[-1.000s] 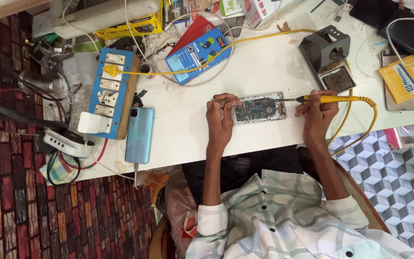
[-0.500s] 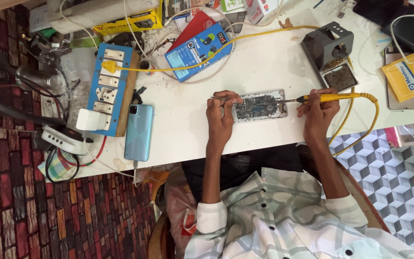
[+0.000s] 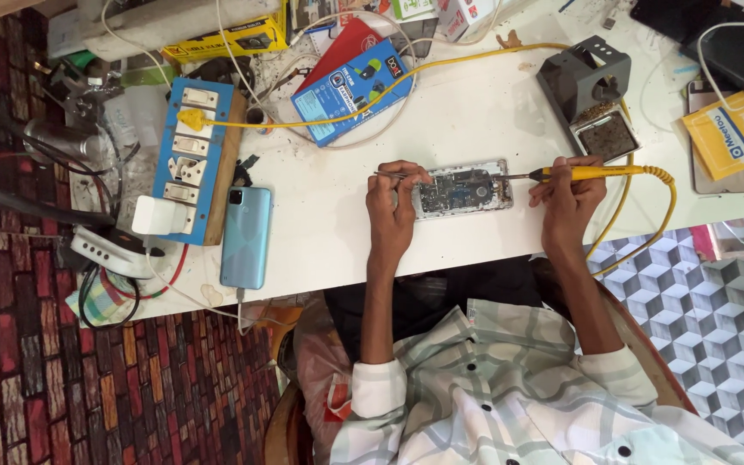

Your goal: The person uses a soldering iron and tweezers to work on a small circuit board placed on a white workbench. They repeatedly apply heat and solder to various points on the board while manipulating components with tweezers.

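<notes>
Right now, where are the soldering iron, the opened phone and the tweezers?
soldering iron (image 3: 592,172): head view, on its yellow handle, held in the right hand.
opened phone (image 3: 462,189): head view, on the exposed board in its middle.
tweezers (image 3: 389,174): head view, on the thin metal shaft at the left hand's fingers.

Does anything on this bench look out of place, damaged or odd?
The phone under the hands lies with its back off, its circuit board bare. The left hand holds tweezers on it and the right hand a yellow soldering iron. A tangle of cables crowds the blue switch board. Nothing looks spilled.
</notes>
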